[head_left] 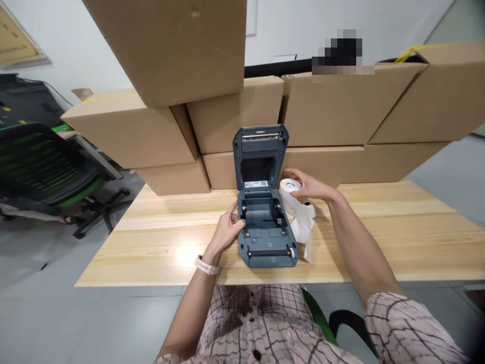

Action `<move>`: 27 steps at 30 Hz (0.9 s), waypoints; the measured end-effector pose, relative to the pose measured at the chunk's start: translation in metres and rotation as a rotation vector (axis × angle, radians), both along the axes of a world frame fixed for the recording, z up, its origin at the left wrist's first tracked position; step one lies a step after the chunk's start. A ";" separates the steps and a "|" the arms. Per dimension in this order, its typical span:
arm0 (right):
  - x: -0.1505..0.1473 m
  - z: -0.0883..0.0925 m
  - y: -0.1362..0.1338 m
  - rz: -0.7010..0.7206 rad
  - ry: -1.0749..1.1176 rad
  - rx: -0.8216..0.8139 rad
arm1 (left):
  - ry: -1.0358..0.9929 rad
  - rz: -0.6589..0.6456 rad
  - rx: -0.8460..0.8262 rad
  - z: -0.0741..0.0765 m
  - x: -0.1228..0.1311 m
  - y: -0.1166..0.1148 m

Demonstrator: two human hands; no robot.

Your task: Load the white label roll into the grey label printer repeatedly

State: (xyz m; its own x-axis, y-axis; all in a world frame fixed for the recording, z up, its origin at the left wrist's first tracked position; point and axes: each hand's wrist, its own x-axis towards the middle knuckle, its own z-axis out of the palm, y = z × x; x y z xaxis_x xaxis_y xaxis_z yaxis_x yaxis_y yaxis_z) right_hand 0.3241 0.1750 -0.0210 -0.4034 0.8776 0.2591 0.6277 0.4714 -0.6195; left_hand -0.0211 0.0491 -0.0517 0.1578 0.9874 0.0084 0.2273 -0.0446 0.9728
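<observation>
A dark grey label printer (265,237) sits on the wooden table with its lid (261,151) raised and its roll bay bare inside. My left hand (226,231) grips the printer's left side, thumb over the rim and fingers along the outer wall. To the right of the printer, my right hand (308,184) is closed around a white label roll (288,186). A loose strip of white label paper (302,226) trails from near the roll down to the table. Beside it lies a small white roll (308,207) with a dark core, partly covered by the paper.
Stacked cardboard boxes (326,108) line the back of the wooden table (151,242), and one box (182,45) juts high at upper left. Behind them part of a person's head (343,50) shows, blurred out. A black and green office chair (45,167) stands on the left.
</observation>
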 end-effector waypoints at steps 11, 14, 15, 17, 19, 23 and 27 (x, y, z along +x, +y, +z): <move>0.043 -0.035 -0.086 -0.097 0.508 -0.534 | -0.030 0.018 -0.019 -0.002 0.000 0.002; 0.030 -0.045 -0.094 -0.032 0.439 -0.530 | -0.032 0.024 -0.013 -0.002 0.000 0.001; 0.026 -0.046 -0.094 -0.019 0.418 -0.511 | -0.031 0.025 -0.011 -0.001 0.001 0.001; 0.018 -0.046 -0.091 -0.024 0.367 -0.453 | -0.032 0.024 -0.014 0.000 0.001 0.000; 0.012 -0.045 -0.088 -0.066 0.305 -0.380 | -0.036 0.024 -0.021 0.001 0.001 0.000; 0.020 -0.041 -0.092 -0.187 0.228 -0.300 | -0.051 0.017 -0.027 0.000 0.001 0.000; 0.069 -0.019 -0.131 -0.410 0.248 -0.255 | -0.073 0.014 -0.025 -0.003 0.001 0.000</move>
